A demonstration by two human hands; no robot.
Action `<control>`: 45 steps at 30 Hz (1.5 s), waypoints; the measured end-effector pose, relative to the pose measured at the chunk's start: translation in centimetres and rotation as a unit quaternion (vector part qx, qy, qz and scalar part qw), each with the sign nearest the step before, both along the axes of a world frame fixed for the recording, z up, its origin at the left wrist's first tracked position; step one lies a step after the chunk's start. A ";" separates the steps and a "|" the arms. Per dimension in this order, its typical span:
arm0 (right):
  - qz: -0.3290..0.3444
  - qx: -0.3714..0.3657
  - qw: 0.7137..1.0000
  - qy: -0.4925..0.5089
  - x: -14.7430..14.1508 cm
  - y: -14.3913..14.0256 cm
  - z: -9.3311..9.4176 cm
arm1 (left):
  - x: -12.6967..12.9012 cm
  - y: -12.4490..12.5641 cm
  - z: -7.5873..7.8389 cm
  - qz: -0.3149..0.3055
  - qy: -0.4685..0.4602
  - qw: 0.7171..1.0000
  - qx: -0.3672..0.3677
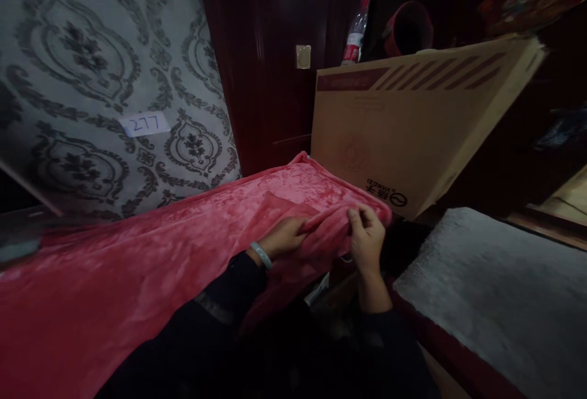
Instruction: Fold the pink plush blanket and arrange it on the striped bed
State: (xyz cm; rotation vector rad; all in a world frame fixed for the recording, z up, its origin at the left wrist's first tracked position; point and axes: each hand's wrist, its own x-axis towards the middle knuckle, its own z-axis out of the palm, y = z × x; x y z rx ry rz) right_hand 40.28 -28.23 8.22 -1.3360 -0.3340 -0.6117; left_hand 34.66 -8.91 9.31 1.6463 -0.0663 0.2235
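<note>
A red plush cover (151, 289) lies spread over a long bench-like surface from the lower left to the middle. My left hand (285, 235), with a pale bracelet at its wrist, is closed on a fold of the cover near its right end. Just to the right, my right hand (368, 234) pinches the cover's edge between thumb and fingers. The stretch of cloth between the hands is gathered into a raised fold. Whatever the cover lies on is hidden beneath it.
Behind the cover's right end leans a large cardboard box (389, 118). A bottle with a red cap (355, 35) and a red cylindrical container (408, 27) stand behind it. A grey fleecy pad (499, 301) lies at the right. Patterned wall (92, 75) borders the left.
</note>
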 end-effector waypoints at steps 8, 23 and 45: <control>-0.091 0.136 0.985 0.050 2.3 -0.7 -1.7 | -7.2 7.9 -1.9 0.167 0.061 0.975 0.135; -0.164 0.187 0.965 0.081 5.3 -0.8 -4.7 | -14.6 12.7 -0.4 0.147 0.162 0.963 0.157; -0.167 0.135 0.976 0.044 2.8 -0.6 -4.2 | -11.6 13.3 3.0 0.293 0.092 0.941 -0.140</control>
